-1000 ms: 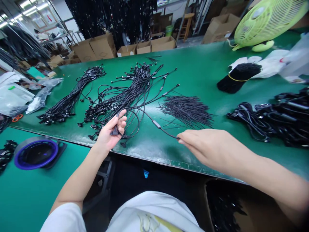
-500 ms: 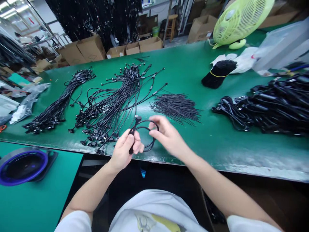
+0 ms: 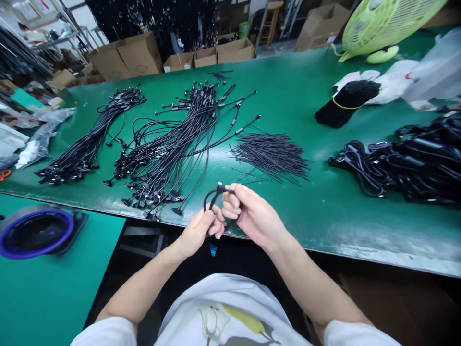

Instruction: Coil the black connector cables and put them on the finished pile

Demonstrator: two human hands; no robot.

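Both my hands meet at the near edge of the green table (image 3: pixel 295 91), closed on one thin black cable (image 3: pixel 212 196) that is folded into a small coil. My left hand (image 3: pixel 200 230) pinches the lower part of the coil. My right hand (image 3: pixel 248 216) curls its fingers round the upper part, where a small connector sticks out. Just beyond my hands lies a spread pile of loose black cables (image 3: pixel 173 144) with connectors at their ends.
A second cable bundle (image 3: pixel 86 139) lies at the left, a heap of thin black ties (image 3: pixel 272 154) in the middle, a banded black bundle (image 3: pixel 345 108) and a heap of coiled cables (image 3: pixel 406 163) at the right. A green fan (image 3: pixel 385 21), cardboard boxes (image 3: pixel 126 55) and a blue-rimmed tape roll (image 3: pixel 34 230) stand around.
A second ago my hands were apart with the cable stretched between them. They have come together at the table's edge and the cable is now folded into a tight coil.
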